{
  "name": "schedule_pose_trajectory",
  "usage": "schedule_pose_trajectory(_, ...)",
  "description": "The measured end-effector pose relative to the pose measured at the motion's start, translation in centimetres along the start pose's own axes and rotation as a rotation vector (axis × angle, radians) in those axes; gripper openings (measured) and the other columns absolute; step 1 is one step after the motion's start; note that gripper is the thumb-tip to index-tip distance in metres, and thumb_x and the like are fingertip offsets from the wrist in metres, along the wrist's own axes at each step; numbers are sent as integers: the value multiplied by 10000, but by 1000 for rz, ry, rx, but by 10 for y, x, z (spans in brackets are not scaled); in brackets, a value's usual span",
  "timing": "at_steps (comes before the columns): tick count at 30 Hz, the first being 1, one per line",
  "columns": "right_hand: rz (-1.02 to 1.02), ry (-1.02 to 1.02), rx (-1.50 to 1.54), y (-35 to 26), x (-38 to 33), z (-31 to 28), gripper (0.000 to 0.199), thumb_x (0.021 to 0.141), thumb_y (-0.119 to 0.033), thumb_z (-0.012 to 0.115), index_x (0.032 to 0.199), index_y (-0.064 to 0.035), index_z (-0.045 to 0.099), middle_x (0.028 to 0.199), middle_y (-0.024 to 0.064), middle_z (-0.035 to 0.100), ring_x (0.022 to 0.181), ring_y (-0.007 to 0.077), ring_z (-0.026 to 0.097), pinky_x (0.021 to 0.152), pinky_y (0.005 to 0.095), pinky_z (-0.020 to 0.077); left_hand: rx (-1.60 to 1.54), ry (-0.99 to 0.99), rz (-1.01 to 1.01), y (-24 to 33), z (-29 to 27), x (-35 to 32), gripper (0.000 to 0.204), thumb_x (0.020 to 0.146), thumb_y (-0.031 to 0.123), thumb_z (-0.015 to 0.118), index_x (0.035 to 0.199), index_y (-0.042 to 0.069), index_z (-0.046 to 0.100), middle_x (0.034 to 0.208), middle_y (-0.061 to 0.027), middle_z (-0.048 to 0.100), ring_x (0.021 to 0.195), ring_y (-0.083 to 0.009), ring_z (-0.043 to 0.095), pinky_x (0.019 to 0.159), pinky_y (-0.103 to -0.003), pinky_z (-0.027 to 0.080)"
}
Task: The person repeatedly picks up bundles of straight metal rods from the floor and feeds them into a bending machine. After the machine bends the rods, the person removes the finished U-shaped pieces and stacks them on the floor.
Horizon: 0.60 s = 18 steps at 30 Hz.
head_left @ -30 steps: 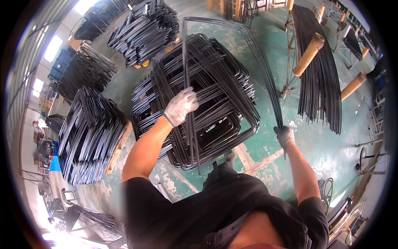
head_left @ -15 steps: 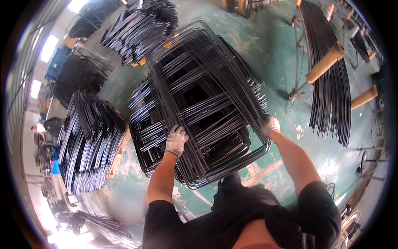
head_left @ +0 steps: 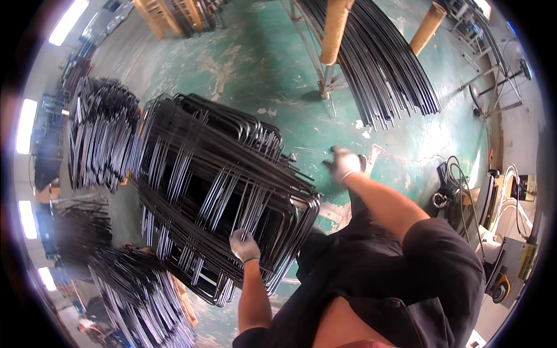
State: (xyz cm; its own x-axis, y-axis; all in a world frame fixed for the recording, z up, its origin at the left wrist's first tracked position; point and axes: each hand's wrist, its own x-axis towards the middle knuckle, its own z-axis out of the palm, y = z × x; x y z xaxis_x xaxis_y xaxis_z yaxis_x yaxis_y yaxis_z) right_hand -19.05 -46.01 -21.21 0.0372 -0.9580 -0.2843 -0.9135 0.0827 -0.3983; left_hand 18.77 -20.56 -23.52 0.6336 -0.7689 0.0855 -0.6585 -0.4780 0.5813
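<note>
Left hand (head_left: 244, 246) is laid on the near side of the stacked frames (head_left: 218, 197); whether a bar is gripped cannot be told. Settling of the stack seems in hand, and even support would be called for next. Nothing is visibly held by the right hand (head_left: 345, 165), fingers loosely extended; the frames lie left of it, apart.

Two gloved hands (head_left: 245, 246) (head_left: 348, 165), two brown tubes (head_left: 336, 32) (head_left: 428, 28), one central frame stack (head_left: 216, 196)
</note>
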Motion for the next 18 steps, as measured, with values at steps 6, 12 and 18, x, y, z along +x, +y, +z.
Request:
schedule_pose_trajectory(6,582,89,-157,202,185,-95,1060,756,-643,840,1456,43,437,1435,218,571,1353,348,551,1089,430,486,-269,-163,-74,180,86,-11,99,855,2,747,954,3,740,943,-97,722,829,-195,681,775,-313,550)
schedule_pose_trajectory(12,669,80,-238,186,262,-63,1299,679,-640,887,1582,67,276,1438,224,533,1338,385,499,1099,488,426,-257,-313,-140,324,153,7,121,857,-40,743,969,2,728,960,-59,738,895,-123,675,825,-259,534)
schedule_pose_trajectory(18,450,61,70,232,277,-63,615,782,-479,840,1171,-40,657,1123,225,705,1050,394,712,897,501,584,-235,-413,258,463,209,29,138,857,-43,739,979,19,722,972,-132,737,916,-288,721,859,-367,565)
